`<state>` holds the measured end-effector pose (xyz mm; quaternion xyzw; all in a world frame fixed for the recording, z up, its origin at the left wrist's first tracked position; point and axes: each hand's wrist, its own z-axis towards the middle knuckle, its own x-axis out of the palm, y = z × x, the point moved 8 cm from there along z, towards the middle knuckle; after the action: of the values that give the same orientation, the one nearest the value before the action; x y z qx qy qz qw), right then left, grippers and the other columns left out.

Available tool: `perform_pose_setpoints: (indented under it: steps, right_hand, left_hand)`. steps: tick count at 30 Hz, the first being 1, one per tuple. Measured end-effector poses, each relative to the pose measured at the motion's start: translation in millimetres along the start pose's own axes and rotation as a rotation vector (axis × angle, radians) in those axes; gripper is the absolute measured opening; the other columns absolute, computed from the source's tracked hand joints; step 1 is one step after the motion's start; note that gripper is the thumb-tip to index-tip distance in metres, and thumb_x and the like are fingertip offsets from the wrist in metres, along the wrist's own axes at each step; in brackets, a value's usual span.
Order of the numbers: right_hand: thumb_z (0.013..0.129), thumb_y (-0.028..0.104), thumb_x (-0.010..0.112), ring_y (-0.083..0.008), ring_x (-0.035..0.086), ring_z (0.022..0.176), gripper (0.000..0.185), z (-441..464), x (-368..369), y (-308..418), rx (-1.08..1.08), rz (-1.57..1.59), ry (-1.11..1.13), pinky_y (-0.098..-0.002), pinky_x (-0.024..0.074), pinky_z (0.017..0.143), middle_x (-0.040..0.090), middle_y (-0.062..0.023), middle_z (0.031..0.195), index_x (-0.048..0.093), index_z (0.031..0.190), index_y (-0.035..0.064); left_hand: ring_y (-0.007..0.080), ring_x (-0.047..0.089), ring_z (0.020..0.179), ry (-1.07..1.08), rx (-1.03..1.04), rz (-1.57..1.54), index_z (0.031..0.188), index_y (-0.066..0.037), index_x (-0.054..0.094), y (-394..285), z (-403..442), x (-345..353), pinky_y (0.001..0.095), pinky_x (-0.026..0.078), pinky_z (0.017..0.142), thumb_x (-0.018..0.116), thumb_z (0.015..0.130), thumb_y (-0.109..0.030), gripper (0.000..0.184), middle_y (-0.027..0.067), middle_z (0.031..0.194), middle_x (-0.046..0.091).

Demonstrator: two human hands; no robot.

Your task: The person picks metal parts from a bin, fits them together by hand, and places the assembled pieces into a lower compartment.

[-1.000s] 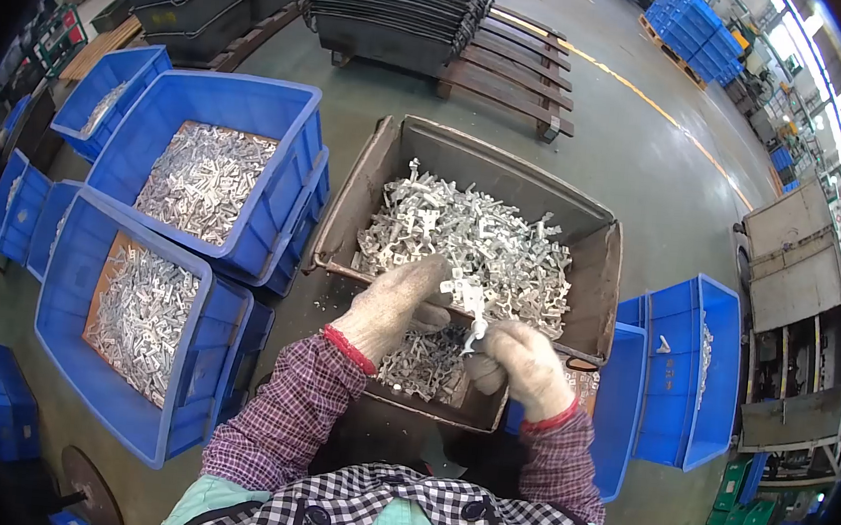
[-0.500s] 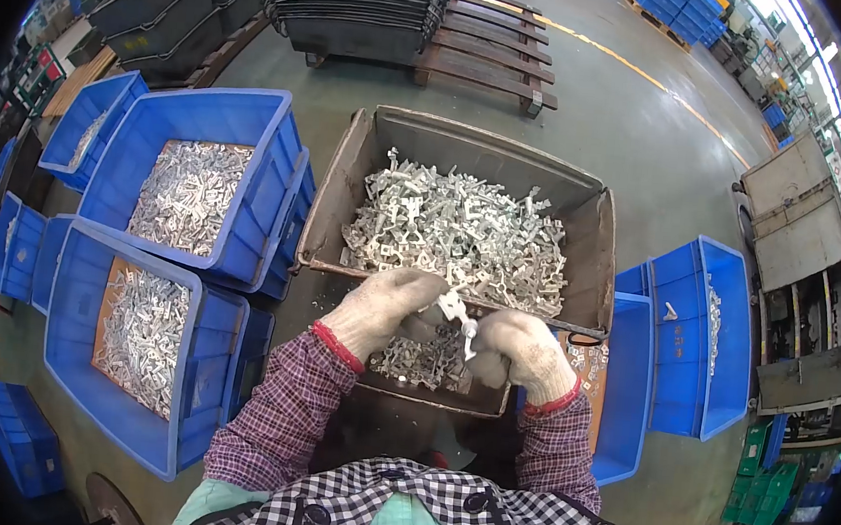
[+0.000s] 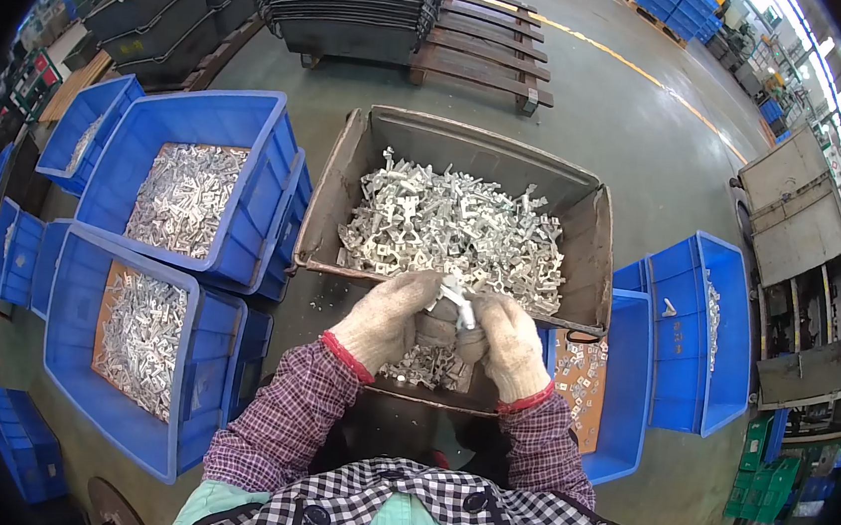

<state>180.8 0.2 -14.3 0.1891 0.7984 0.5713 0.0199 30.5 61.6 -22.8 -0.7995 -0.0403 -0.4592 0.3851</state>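
Note:
My left hand point(image 3: 387, 322), in a worn white glove, is closed on one end of a small silvery metal part point(image 3: 458, 300). My right hand point(image 3: 510, 348), gloved the same way, pinches the part's other side, and the fingertips of both hands nearly meet around it. Much of the part is hidden by the gloves. Just beyond the hands stands a large grey metal bin point(image 3: 590, 212) with a heap of similar metal parts point(image 3: 454, 220). Below the hands, a lower metal bin point(image 3: 473, 400) holds more small parts point(image 3: 428, 368).
To the left, blue crates point(image 3: 269, 139) hold piles of metal parts. On the right, one blue crate point(image 3: 630, 381) has small square pieces on a brown sheet; another blue crate point(image 3: 677, 360) stands beside it. A wooden pallet point(image 3: 484, 53) and stacked black bins point(image 3: 347, 16) are behind.
My right hand has moved left, closer to my left hand, and turned more upright. The metal part has turned between my fingers. The small square pieces at right show more.

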Motion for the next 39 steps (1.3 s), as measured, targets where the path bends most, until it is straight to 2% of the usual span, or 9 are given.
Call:
perform_pose_setpoints:
  steps: [2,4,7,11,24,29,30,38,39]
  right_hand:
    - [0.102,0.023,0.061,-0.0168,0.067,0.088,0.032,-0.3,-5.9,7.4,-0.008,0.048,0.050,-0.0272,0.0538,0.069,0.068,-0.0092,0.100,0.066,0.115,-0.0056]
    - [0.098,0.025,0.062,-0.0199,0.069,0.090,0.036,-15.6,-0.8,51.1,-0.677,-0.772,0.081,-0.0289,0.0568,0.070,0.069,-0.0109,0.097,0.066,0.116,-0.0067]
    - [0.094,0.028,0.064,-0.0222,0.072,0.095,0.036,-15.2,-21.1,18.1,0.257,-0.407,0.124,-0.0321,0.0576,0.076,0.072,-0.0157,0.092,0.071,0.116,0.0011]
    - [0.095,0.039,0.067,-0.0324,0.069,0.111,0.041,-23.3,12.7,19.7,-0.526,-1.218,0.263,-0.0403,0.0539,0.096,0.072,-0.0140,0.122,0.072,0.123,0.0089]
    - [0.093,0.032,0.068,-0.0341,0.072,0.091,0.034,-18.1,28.8,39.0,-0.650,-0.989,0.045,-0.0423,0.0565,0.084,0.075,-0.0153,0.100,0.075,0.115,0.0076]
    - [0.098,0.020,0.063,-0.0259,0.071,0.086,0.023,-12.3,2.1,22.5,-0.049,-0.516,-0.031,-0.0349,0.0570,0.078,0.072,-0.0123,0.104,0.073,0.108,0.0016]
    - [0.100,0.017,0.059,-0.0189,0.071,0.084,0.023,-16.3,8.3,30.3,-0.656,-0.901,0.062,-0.0314,0.0563,0.074,0.072,-0.0124,0.100,0.072,0.109,-0.0002]
    - [0.098,0.022,0.063,-0.0189,0.067,0.090,0.031,-1.9,11.0,-24.6,0.150,0.176,0.189,-0.0309,0.0545,0.079,0.071,-0.0105,0.102,0.069,0.114,-0.0036]
    - [0.099,0.022,0.062,-0.0169,0.066,0.088,0.031,0.4,8.4,1.5,-0.232,-0.200,0.188,-0.0296,0.0532,0.077,0.071,-0.0095,0.100,0.069,0.114,-0.0038]
  left_hand:
    - [0.0308,0.076,0.086,0.053,-0.009,-0.048,0.139,0.001,0.050,-0.5,-1.7,-6.0,0.0480,0.065,0.083,0.061,0.106,-0.030,0.047,0.0179,0.108,0.071]
    - [0.0305,0.076,0.083,-0.084,0.023,0.009,0.140,0.000,0.050,-4.5,-3.3,-16.4,0.0471,0.065,0.080,0.061,0.106,-0.031,0.048,0.0172,0.106,0.071]
    - [0.0270,0.073,0.080,-0.216,0.077,0.196,0.140,0.001,0.052,-16.6,-6.0,-22.8,0.0429,0.064,0.076,0.062,0.106,-0.034,0.050,0.0151,0.102,0.069]
    - [0.0234,0.071,0.083,-0.251,0.063,0.321,0.140,0.002,0.055,-18.8,-5.7,-22.5,0.0380,0.063,0.076,0.062,0.105,-0.035,0.051,0.0147,0.104,0.068]
    - [0.0270,0.072,0.100,0.047,-0.236,0.116,0.145,0.006,0.050,25.9,5.5,-5.7,0.0396,0.061,0.088,0.060,0.105,-0.033,0.057,0.0185,0.124,0.067]
    - [0.0253,0.069,0.112,-0.086,-0.106,0.675,0.146,0.003,0.054,-6.2,-11.1,0.9,0.0380,0.056,0.098,0.060,0.105,-0.037,0.057,0.0153,0.126,0.069]
    - [0.0243,0.068,0.115,-0.077,-0.060,0.818,0.144,0.001,0.057,-6.2,-8.2,-5.2,0.0370,0.054,0.101,0.060,0.104,-0.039,0.056,0.0145,0.128,0.069]
    - [0.0263,0.064,0.122,-0.039,0.143,1.282,0.130,-0.004,0.069,-16.3,-4.8,13.5,0.0365,0.049,0.106,0.060,0.102,-0.040,0.047,0.0132,0.131,0.068]
    - [0.0254,0.064,0.122,-0.015,0.191,1.280,0.129,-0.004,0.069,-19.6,-5.3,18.7,0.0361,0.049,0.106,0.061,0.101,-0.040,0.046,0.0129,0.131,0.068]
